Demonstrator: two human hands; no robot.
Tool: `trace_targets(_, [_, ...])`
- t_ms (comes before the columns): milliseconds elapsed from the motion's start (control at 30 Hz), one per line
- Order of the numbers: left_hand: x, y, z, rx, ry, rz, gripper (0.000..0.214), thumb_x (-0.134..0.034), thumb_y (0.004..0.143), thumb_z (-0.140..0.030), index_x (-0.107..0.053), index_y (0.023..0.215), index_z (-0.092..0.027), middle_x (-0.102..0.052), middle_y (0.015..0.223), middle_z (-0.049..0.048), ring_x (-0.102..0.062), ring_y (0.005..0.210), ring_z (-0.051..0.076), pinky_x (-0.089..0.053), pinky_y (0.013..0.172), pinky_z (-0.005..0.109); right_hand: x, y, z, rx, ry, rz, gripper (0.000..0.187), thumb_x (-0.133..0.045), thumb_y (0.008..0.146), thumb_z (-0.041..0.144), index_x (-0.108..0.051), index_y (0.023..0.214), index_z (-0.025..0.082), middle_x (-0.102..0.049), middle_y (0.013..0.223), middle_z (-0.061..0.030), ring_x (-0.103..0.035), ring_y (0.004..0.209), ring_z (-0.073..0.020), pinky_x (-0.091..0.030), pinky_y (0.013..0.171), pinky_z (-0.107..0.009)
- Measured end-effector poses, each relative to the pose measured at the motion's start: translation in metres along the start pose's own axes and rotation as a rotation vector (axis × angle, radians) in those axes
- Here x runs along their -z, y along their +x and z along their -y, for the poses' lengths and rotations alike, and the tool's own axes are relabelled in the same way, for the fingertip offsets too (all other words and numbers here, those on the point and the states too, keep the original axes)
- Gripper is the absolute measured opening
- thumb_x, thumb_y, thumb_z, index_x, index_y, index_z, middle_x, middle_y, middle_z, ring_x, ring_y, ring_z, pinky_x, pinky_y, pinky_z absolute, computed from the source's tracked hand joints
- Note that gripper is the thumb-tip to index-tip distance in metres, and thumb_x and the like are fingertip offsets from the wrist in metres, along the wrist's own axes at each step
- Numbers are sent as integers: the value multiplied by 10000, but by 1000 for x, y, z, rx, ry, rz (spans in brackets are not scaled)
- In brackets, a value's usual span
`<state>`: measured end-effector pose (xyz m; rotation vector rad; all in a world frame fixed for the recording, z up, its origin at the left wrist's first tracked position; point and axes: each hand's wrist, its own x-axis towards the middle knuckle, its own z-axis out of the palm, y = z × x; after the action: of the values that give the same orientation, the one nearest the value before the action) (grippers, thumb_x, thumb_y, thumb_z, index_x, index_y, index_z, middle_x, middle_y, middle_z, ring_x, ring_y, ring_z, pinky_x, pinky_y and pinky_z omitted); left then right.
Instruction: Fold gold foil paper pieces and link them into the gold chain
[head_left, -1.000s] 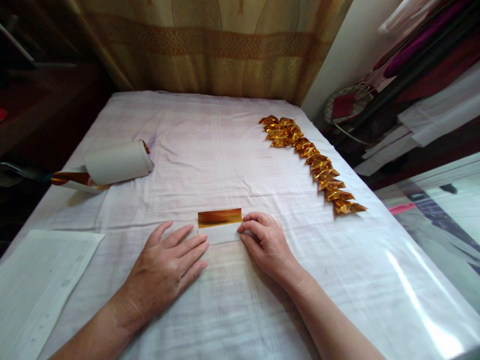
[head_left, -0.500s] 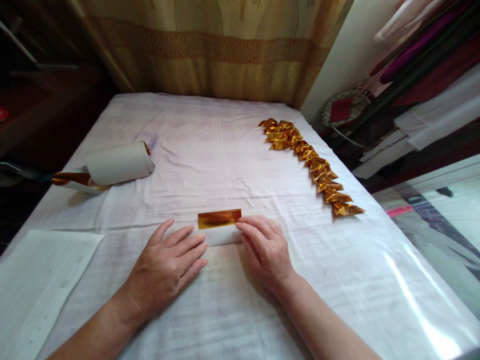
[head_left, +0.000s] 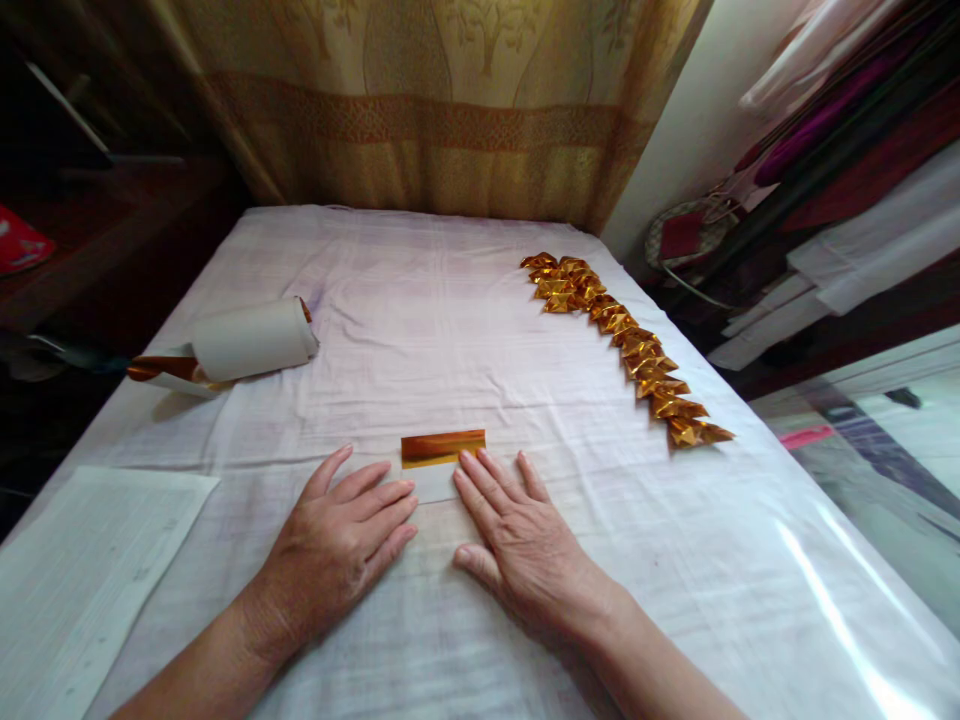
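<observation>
Currently both hands lie open, palms down, gripping nothing: left hand [head_left: 337, 540] at the left end of the foil slip [head_left: 442, 448], right hand [head_left: 517, 545] with fingertips on its white near half. The slip sits just ahead of the fingers, gold band on the far side. For a clean crease, I'd pin one end and press evenly along the edge. Folded pieces [head_left: 630, 345] lie well right of the hands, roll [head_left: 251, 340] well left.

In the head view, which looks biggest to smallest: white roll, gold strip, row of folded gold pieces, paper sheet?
1. paper sheet, nearest the camera and cut off by the edge
2. row of folded gold pieces
3. white roll
4. gold strip
The row is longer than the roll but thinner, so those two are close.
</observation>
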<state>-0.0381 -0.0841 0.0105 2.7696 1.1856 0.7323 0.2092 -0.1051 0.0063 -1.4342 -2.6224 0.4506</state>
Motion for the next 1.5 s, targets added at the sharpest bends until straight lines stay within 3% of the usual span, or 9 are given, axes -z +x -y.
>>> trace_targets(133, [0,0,1,-18,11,-12,260,-505,985,-331,-747,1042,-256,-777,1049,1,-662,1080,221,-255,1165,487,4,-4,-11,-100,-84,47,690,-574,954,435,-342,1525,125,-224,1598,-154,-246,1486,-342,-199,1178,-667])
trace_targets(300, [-2,-3,2,-2,-13,-60,251,-509,980,-327,-753,989,-267,-780,1030,-7,-668,1074,224,-263,1161,506,1,-4,-13,-111,-94,25,698,-586,941,455,-357,1524,148,-225,1602,-145,-242,1489,-339,-219,1180,-646])
trace_targets(467, [-1,-3,6,7,-45,-94,227,-532,966,-303,-749,908,-271,-786,971,-33,-683,1043,220,-270,1158,502,-5,-4,-15,-89,-56,-72,674,-598,928,441,-396,1506,159,-285,1592,-159,-275,1477,-347,-235,1165,-655])
trace_targets(567, [1,-3,12,-13,-18,-69,207,-542,953,-258,-729,864,-262,-780,999,-30,-681,1055,209,-271,1158,474,-7,0,-17,-100,-6,-177,549,-562,942,353,-472,1453,173,-403,1547,-150,-357,1441,-329,-269,1154,-637])
trace_targets(733, [-3,-4,24,63,49,-71,175,-569,939,-341,-650,846,-218,-745,1124,53,-662,1097,247,-328,1111,490,-12,9,-21,-137,69,-357,491,-555,914,273,-517,1389,154,-536,1450,-156,-474,1357,-302,-352,1126,-572])
trace_targets(867, [-10,-7,27,130,73,-87,373,-583,909,-503,-622,1078,-173,-679,1246,146,-617,1171,296,-351,1097,528,-18,10,-24,-138,81,-408,585,-628,852,304,-495,1398,145,-526,1454,-168,-475,1349,-324,-374,1114,-572])
trace_targets(967, [-12,-7,28,122,99,-45,525,-552,912,-565,-585,1259,-174,-642,1310,151,-568,1238,320,-312,1116,568,-21,9,-26,-133,76,-451,564,-632,848,326,-519,1371,148,-538,1440,-171,-482,1342,-334,-398,1099,-571])
trace_targets(1233, [-11,-5,27,121,84,16,376,-495,962,-468,-663,1208,-238,-640,1332,104,-537,1277,319,-274,1130,588,-23,13,-28,-152,98,-519,284,-574,915,307,-650,1164,193,-601,1369,-146,-517,1304,-322,-439,1057,-534])
trace_targets(1500, [-13,-6,27,119,62,35,469,-578,915,-480,-598,1326,-256,-602,1389,107,-524,1297,314,-271,1145,589,-21,13,-28,-130,172,-528,266,-676,803,222,-640,1067,213,-599,1372,-150,-518,1306,-323,-415,1047,-555])
